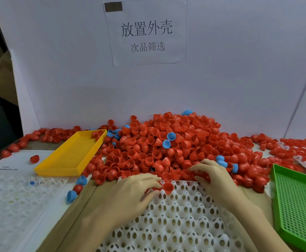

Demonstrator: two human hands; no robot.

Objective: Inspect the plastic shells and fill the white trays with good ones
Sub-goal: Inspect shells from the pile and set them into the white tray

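1. Sitting nearest the person is the white tray (176,220), its rows of cup holes almost all bare; only its far edge is taking shells.
2. Curling over that far-left edge, the left hand (139,188) is pinching something red in its fingertips, just beside a red shell (167,187) that is sitting open side up in a cup.
3. Reaching just past the tray's far rim, the right hand (209,172) is spreading bent fingers onto the foot of the red shell pile (166,142); whether it is gripping one I cannot tell.
4. Judging the risk: the pile is pressing against the tray's far edge, so a raking finger could send uninspected shells sliding into cups, and stray blue shells (168,140) scattered through it could get seated by mistake.
5. Flanking the work are a green mesh tray (298,206) at the right, a yellow mesh tray (70,155) at the far left holding a red shell or two, and another white tray (6,206) at the left.
6. Standing behind everything is a white board carrying a paper sign (146,31).
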